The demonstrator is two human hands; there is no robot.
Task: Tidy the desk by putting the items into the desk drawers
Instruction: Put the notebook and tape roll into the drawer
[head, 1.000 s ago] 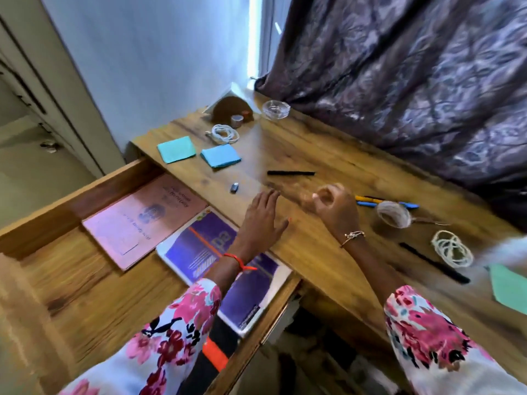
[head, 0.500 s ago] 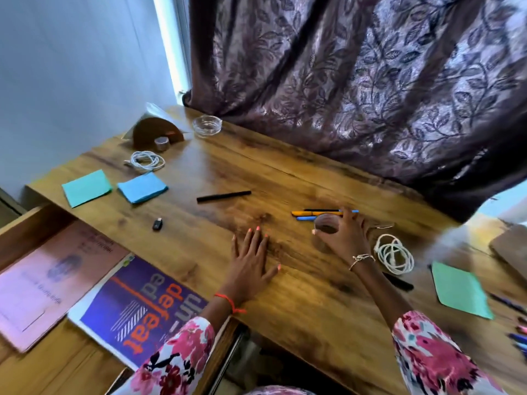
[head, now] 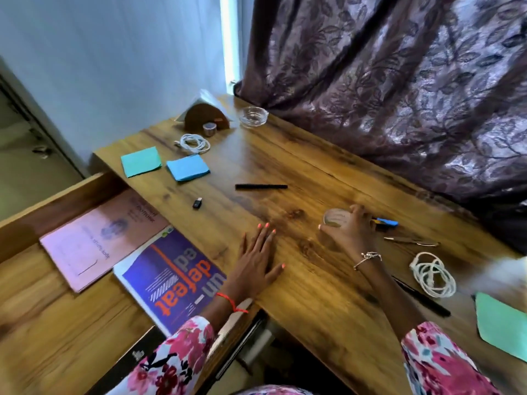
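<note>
My right hand (head: 352, 233) grips a small round clear tape roll (head: 336, 217) just above the wooden desk (head: 299, 172). Flat on the desk near its front edge lies my left hand (head: 258, 259), fingers straight. The open drawer (head: 57, 295) at the left holds a pink booklet (head: 105, 238) and a purple magazine (head: 174, 276). On the desk lie a black pen (head: 261, 187), a small black USB stick (head: 197, 203), a teal sticky pad (head: 140, 161), a blue sticky pad (head: 188, 167) and a white cable coil (head: 193, 143).
Blue and orange pens (head: 385, 222) and metal tweezers (head: 410, 240) lie beyond my right hand. A white cord coil (head: 433, 273), a black pen (head: 422, 296) and a green pad (head: 502, 323) lie at the right. A glass dish (head: 253, 116) and brown holder (head: 206, 118) stand at the back by the curtain.
My right hand reached right to the tape roll by the pens and closed round it. My left hand stayed flat on the desk. The view swung right, then back left.
</note>
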